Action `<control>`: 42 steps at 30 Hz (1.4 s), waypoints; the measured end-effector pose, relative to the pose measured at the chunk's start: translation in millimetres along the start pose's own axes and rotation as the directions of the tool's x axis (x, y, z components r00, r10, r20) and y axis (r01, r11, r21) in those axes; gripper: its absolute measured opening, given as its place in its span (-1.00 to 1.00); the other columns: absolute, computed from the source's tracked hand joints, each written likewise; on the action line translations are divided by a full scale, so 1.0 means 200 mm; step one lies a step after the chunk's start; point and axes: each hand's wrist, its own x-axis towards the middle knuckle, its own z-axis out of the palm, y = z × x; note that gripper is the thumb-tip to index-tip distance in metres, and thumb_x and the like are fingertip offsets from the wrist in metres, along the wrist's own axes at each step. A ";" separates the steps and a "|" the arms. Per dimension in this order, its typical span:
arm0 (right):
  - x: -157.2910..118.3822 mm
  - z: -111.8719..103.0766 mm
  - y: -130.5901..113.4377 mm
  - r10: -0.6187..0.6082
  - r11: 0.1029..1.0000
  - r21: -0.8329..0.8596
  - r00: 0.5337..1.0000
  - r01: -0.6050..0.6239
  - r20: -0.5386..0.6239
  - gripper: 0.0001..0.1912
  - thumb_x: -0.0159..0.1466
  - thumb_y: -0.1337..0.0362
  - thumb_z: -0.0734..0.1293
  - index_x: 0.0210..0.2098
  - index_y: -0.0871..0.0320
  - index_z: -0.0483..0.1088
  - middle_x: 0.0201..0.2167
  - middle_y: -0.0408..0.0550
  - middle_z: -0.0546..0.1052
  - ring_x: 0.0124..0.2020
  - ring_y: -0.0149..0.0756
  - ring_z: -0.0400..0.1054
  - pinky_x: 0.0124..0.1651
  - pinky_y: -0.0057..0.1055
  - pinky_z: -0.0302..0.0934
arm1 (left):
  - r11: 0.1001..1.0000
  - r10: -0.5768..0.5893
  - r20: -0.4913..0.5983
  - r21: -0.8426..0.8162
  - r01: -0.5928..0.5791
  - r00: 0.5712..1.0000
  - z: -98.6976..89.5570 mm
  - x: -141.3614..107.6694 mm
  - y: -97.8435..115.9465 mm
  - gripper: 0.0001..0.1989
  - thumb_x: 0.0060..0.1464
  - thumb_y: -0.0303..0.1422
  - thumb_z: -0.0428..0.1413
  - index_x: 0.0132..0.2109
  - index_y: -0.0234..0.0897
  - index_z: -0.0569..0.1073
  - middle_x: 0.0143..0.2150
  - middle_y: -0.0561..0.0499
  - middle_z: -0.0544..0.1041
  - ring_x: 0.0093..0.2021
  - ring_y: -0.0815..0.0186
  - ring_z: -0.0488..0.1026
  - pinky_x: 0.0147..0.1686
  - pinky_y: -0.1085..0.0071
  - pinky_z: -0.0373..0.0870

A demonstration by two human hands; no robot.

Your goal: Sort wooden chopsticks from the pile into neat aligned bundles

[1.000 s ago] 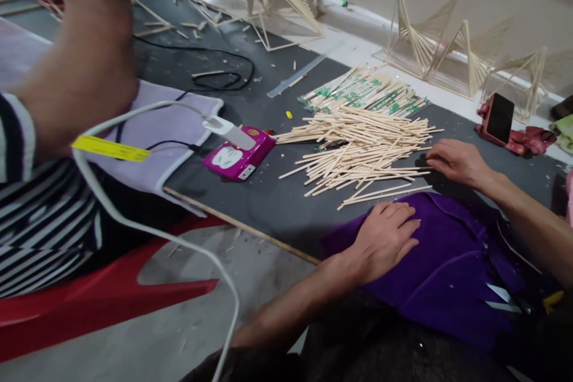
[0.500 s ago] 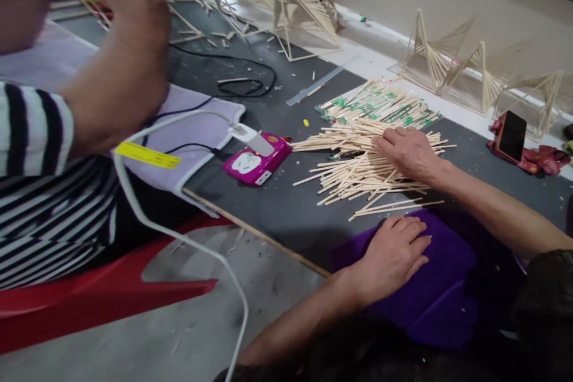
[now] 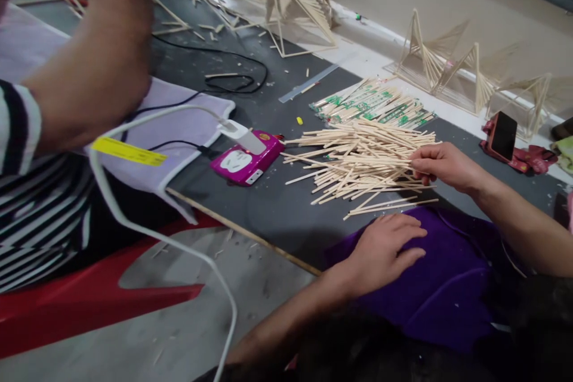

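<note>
A loose heap of thin wooden sticks [image 3: 358, 158] lies on the dark grey table [image 3: 268, 215]. At the heap's right end my right hand [image 3: 441, 164] has its thumb and fingers pinched together on a stick. My left hand [image 3: 387, 248] lies palm down on a purple cloth [image 3: 447, 280] at the table's near edge, fingers stretched and holding nothing. Behind the heap lie sticks in clear and green wrappers [image 3: 371, 101].
A magenta power socket [image 3: 248, 161] with a white plug and cable sits left of the heap. Stick models [image 3: 299, 6] stand along the wall. A phone [image 3: 501, 136] lies at right. Another person's arm [image 3: 98, 65] reaches in at left.
My right hand has moved right, from on top of the heap to its right end, and its fingers have closed. My left hand has shifted slightly left, its thumb spread. The view has shifted slightly.
</note>
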 end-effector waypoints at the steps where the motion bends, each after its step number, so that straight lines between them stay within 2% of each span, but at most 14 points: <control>1: -0.02 -0.01 0.01 0.057 0.995 0.083 0.998 -0.057 0.004 -0.80 0.10 0.15 0.36 -0.45 0.18 0.41 -0.57 -0.16 0.46 -0.62 -0.48 0.26 -0.53 -0.50 0.07 | 0.987 -0.058 -0.004 -0.149 0.057 0.998 -0.01 0.01 0.00 -0.75 0.20 -0.29 0.10 -0.02 -0.25 0.52 0.00 -0.13 0.57 0.02 0.20 0.49 0.01 0.22 0.43; 3: -0.05 -0.01 0.04 0.140 0.973 0.182 0.990 -0.141 0.017 -0.77 0.06 0.13 0.39 -0.45 0.19 0.41 -0.59 -0.18 0.45 -0.65 -0.50 0.25 -0.57 -0.53 0.02 | 0.868 -0.212 0.041 -0.451 0.207 0.976 -0.03 0.04 0.00 -0.72 0.18 -0.33 0.11 0.02 -0.27 0.50 -0.04 -0.13 0.59 -0.08 0.24 0.54 -0.13 0.31 0.48; 6: -0.10 0.00 0.07 0.184 0.953 0.232 0.981 -0.193 0.058 -0.72 0.07 0.08 0.37 -0.46 0.19 0.39 -0.59 -0.20 0.44 -0.65 -0.52 0.24 -0.56 -0.53 0.01 | 0.518 -0.431 0.130 -0.775 0.363 0.893 -0.04 0.10 0.01 -0.61 0.14 -0.36 0.12 0.12 -0.29 0.43 -0.04 -0.15 0.57 -0.21 0.30 0.55 -0.33 0.43 0.45; 9: -0.14 0.01 0.11 0.131 0.969 0.205 0.990 -0.140 0.057 -0.70 0.11 0.04 0.34 -0.44 0.20 0.38 -0.56 -0.19 0.43 -0.59 -0.50 0.24 -0.49 -0.50 0.06 | 0.210 -0.575 0.174 -0.913 0.349 0.800 -0.03 0.16 0.03 -0.60 0.08 -0.37 0.20 0.08 -0.32 0.45 -0.11 -0.11 0.56 -0.34 0.41 0.50 -0.44 0.52 0.36; 11: -0.16 0.00 0.14 0.044 0.994 0.097 0.999 -0.044 -0.003 -0.70 0.15 0.05 0.31 -0.43 0.19 0.39 -0.54 -0.18 0.41 -0.53 -0.47 0.25 -0.42 -0.47 0.09 | 0.116 -0.584 0.228 -0.927 0.358 0.779 -0.02 0.18 0.04 -0.66 0.05 -0.35 0.23 -0.01 -0.36 0.50 -0.24 -0.06 0.56 -0.44 0.46 0.46 -0.50 0.54 0.31; 14: -0.18 -0.02 0.18 -0.095 0.988 -0.132 0.990 0.080 -0.108 -0.71 0.20 0.07 0.27 -0.44 0.19 0.40 -0.48 -0.13 0.46 -0.42 -0.40 0.27 -0.30 -0.42 0.11 | 0.118 -0.505 0.336 -0.886 0.449 0.795 -0.01 0.17 0.05 -0.72 0.03 -0.28 0.24 -0.17 -0.41 0.54 -0.41 -0.01 0.53 -0.57 0.47 0.40 -0.61 0.54 0.20; 16: -0.18 -0.04 0.20 -0.119 0.978 -0.184 0.984 0.094 -0.133 -0.70 0.20 0.06 0.26 -0.43 0.18 0.41 -0.45 -0.10 0.49 -0.38 -0.37 0.30 -0.26 -0.40 0.13 | 0.149 -0.480 0.365 -0.862 0.484 0.798 0.00 0.17 0.05 -0.74 0.01 -0.26 0.25 -0.23 -0.40 0.54 -0.45 0.00 0.52 -0.60 0.47 0.37 -0.64 0.54 0.16; 20: -0.20 -0.05 0.20 -0.061 0.995 -0.090 0.994 0.053 -0.090 -0.69 0.20 0.05 0.26 -0.41 0.19 0.40 -0.48 -0.11 0.47 -0.42 -0.38 0.30 -0.30 -0.42 0.14 | 0.151 -0.550 0.254 -0.907 0.394 0.795 0.01 0.19 0.07 -0.72 -0.03 -0.30 0.29 -0.17 -0.37 0.52 -0.41 0.03 0.53 -0.58 0.50 0.37 -0.62 0.55 0.20; 25: -0.25 -0.04 0.16 -0.072 0.991 -0.115 0.997 0.070 -0.018 -0.69 0.20 0.06 0.25 -0.46 0.19 0.38 -0.54 -0.16 0.41 -0.48 -0.43 0.22 -0.34 -0.43 0.08 | 0.147 -0.665 0.052 -0.969 0.199 0.745 0.01 0.25 0.06 -0.73 0.06 -0.27 0.24 -0.17 -0.40 0.51 -0.38 0.01 0.54 -0.58 0.50 0.35 -0.65 0.56 0.22; 29: -0.28 -0.08 0.16 -0.039 0.993 -0.111 0.999 0.042 0.030 -0.68 0.19 0.08 0.23 -0.51 0.19 0.40 -0.55 -0.16 0.41 -0.48 -0.43 0.23 -0.34 -0.43 0.09 | 0.092 -0.706 0.077 -0.976 0.199 0.704 0.01 0.27 0.04 -0.79 0.16 -0.32 0.16 -0.14 -0.41 0.52 -0.41 -0.01 0.55 -0.55 0.46 0.39 -0.64 0.56 0.25; 34: -0.27 -0.17 0.26 0.079 0.996 -0.039 0.997 -0.080 -0.018 -0.68 0.19 0.09 0.22 -0.51 0.19 0.41 -0.53 -0.13 0.46 -0.51 -0.45 0.29 -0.34 -0.44 0.14 | 0.050 -0.752 0.137 -0.963 0.264 0.645 0.01 0.27 0.00 -0.76 0.27 -0.40 0.00 -0.22 -0.45 0.53 -0.42 -0.08 0.55 -0.55 0.46 0.40 -0.64 0.58 0.27; 38: -0.30 -0.19 0.31 0.109 0.964 -0.248 0.993 -0.096 0.038 -0.65 0.26 0.11 0.19 -0.51 0.19 0.42 -0.57 -0.13 0.45 -0.54 -0.44 0.29 -0.38 -0.45 0.12 | 0.112 -0.727 0.127 -0.948 0.299 0.674 0.00 0.26 0.01 -0.78 0.18 -0.31 0.12 -0.27 -0.43 0.54 -0.46 -0.06 0.54 -0.59 0.47 0.36 -0.68 0.59 0.22; 40: -0.33 -0.19 0.30 0.105 0.905 -0.423 0.985 -0.039 0.134 -0.67 0.28 0.13 0.21 -0.45 0.19 0.48 -0.53 -0.10 0.49 -0.50 -0.41 0.32 -0.37 -0.44 0.11 | 0.175 -0.703 0.090 -0.940 0.294 0.706 -0.01 0.26 0.03 -0.75 0.10 -0.25 0.20 -0.28 -0.41 0.54 -0.48 -0.04 0.54 -0.61 0.48 0.34 -0.70 0.59 0.20; 42: -0.36 -0.19 0.27 0.059 0.810 -0.585 0.988 0.037 0.144 -0.72 0.26 0.13 0.27 -0.35 0.17 0.53 -0.41 -0.04 0.55 -0.41 -0.35 0.37 -0.34 -0.43 0.11 | 0.242 -0.683 0.059 -0.922 0.302 0.728 -0.02 0.26 0.04 -0.70 0.02 -0.18 0.24 -0.29 -0.40 0.54 -0.50 -0.02 0.54 -0.63 0.48 0.31 -0.71 0.58 0.18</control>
